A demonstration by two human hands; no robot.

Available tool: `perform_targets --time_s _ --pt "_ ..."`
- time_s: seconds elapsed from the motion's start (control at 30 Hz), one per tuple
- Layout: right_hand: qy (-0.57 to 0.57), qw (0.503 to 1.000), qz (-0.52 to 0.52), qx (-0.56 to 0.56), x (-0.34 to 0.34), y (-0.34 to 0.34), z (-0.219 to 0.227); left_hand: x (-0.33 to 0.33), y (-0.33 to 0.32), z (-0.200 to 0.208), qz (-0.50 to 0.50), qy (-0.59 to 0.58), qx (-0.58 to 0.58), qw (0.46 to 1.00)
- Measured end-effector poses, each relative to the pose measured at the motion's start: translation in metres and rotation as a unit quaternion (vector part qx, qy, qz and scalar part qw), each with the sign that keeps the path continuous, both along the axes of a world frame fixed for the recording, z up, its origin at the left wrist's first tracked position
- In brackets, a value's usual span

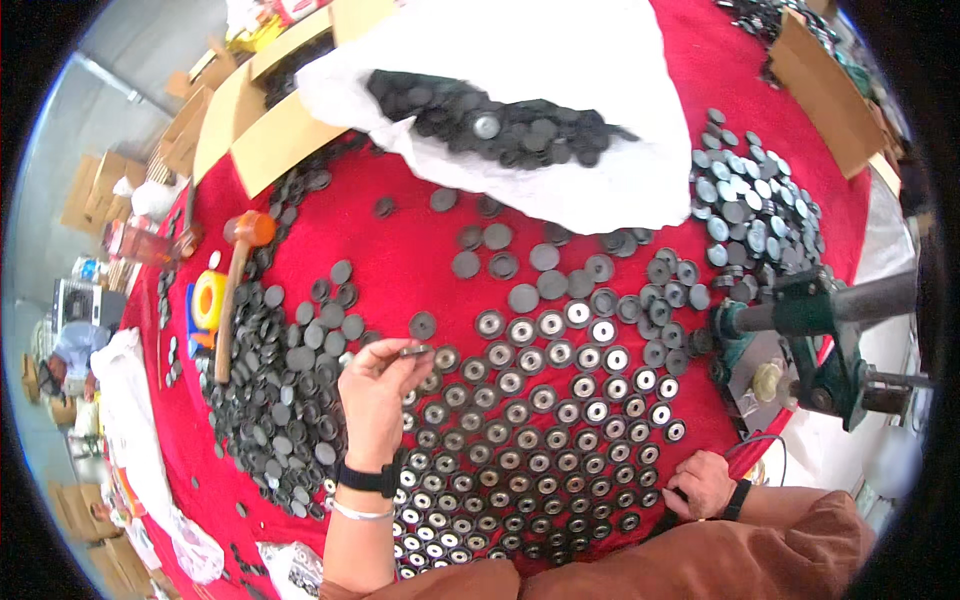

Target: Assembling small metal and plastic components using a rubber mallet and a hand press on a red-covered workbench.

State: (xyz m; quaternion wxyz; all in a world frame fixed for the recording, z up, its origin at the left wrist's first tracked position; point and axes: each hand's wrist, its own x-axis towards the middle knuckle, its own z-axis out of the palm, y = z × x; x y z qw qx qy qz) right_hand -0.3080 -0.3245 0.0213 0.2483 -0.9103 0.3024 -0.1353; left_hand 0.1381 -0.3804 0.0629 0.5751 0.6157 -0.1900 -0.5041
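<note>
My left hand is closed in a pinch on a small round disc, seen nearly edge-on. It hovers at the upper left of the laid-out black round cups with silver ring inserts, which sit in rows on the red cloth. One dark cup lies just beyond my fingertips. My right hand rests at the lower right, beside the rows' edge, with its fingers curled inward. What those fingers hold, if anything, is hidden.
Loose black discs are heaped on the left, near an orange-headed mallet and yellow tape. A white sack of dark discs lies at the back. Silvery discs and a green metal press stand right.
</note>
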Motion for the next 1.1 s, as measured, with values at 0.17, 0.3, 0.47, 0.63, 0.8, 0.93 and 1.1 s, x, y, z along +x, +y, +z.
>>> perform_targets --time_s 0.17,0.3,0.47,0.63,0.8,0.93,1.1 --pt "0.019 1.0 0.006 0.008 0.0 -0.003 0.004 -0.062 -0.027 0.004 -0.162 -0.024 0.061 0.985" --pt "0.022 1.0 0.007 0.011 0.001 -0.004 0.006 -0.125 -0.053 0.009 -0.332 0.035 0.075 0.94" --pt "0.028 1.0 0.004 0.011 0.001 -0.005 0.006 -0.107 -0.097 0.002 -0.27 -0.339 -0.103 0.895" --pt "0.037 0.999 0.009 0.022 0.001 -0.005 0.006 -0.032 -0.143 -0.031 -0.392 -0.662 -0.066 0.635" --pt "0.038 0.998 0.006 0.04 0.001 -0.006 0.007 0.001 -0.124 -0.042 -0.399 -0.675 -0.134 0.606" --pt "0.04 0.998 0.007 0.038 0.001 -0.006 0.006 0.055 -0.076 -0.037 -0.362 -0.681 -0.104 0.628" --pt "0.04 0.999 0.008 0.032 0.0 -0.005 0.004 0.128 -0.005 -0.012 -0.337 -0.769 0.103 0.534"
